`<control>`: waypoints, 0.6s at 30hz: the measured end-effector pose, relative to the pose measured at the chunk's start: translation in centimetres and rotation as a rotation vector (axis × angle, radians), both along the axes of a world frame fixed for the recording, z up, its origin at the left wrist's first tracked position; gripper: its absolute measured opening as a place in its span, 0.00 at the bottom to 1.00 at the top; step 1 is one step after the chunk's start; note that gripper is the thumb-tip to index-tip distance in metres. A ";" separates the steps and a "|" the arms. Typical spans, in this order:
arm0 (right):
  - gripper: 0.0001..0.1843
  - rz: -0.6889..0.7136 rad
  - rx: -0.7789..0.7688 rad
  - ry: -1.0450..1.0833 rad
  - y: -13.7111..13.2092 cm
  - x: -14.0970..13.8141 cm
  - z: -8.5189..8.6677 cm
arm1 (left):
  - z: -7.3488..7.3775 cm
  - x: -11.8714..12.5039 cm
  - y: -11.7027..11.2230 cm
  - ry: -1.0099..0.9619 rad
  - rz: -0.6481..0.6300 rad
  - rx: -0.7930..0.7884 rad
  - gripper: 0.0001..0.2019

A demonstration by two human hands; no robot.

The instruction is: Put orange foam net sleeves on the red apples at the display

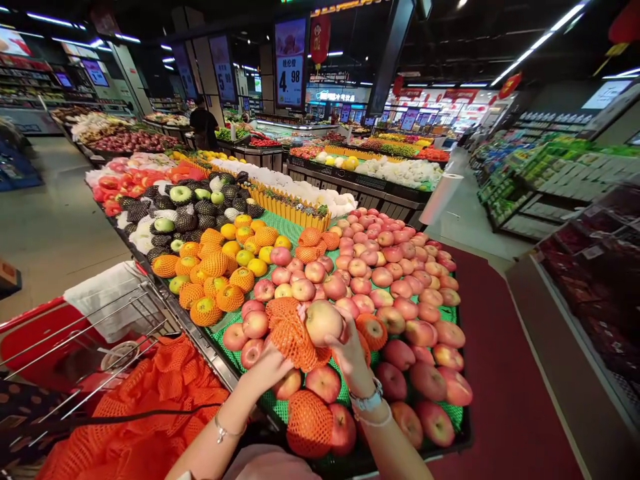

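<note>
While in hands [267,373] [353,357], apple [324,323] w/ net [293,337] (sign [290,63] 4.98)

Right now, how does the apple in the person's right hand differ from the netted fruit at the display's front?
The apple in the right hand is lifted above the display, pale yellow-pink and bare; the netted fruit lies on the green mat, wrapped in orange foam netting. Both look round.

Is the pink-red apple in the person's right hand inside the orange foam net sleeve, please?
Out: the apple sits bare in the right hand, beside the net bunched in the left hand.
</note>
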State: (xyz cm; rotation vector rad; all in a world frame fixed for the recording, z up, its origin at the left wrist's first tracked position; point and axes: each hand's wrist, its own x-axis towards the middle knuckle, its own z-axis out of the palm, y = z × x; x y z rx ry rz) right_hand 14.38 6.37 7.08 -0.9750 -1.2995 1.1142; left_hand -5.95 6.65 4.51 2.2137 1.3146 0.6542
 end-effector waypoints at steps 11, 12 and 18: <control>0.34 0.233 -0.015 -0.101 -0.8 0.7 1.2 | 2.2 1.5 -0.2 -0.151 -0.036 0.003 0.09; 0.35 0.243 -0.021 -0.070 -1.0 0.3 1.1 | 2.1 1.8 -0.2 -0.143 -0.036 -0.001 0.07; 0.41 0.019 -0.166 0.115 -1.8 -1.8 0.2 | 4.0 3.1 -1.0 -0.010 -0.068 0.051 0.11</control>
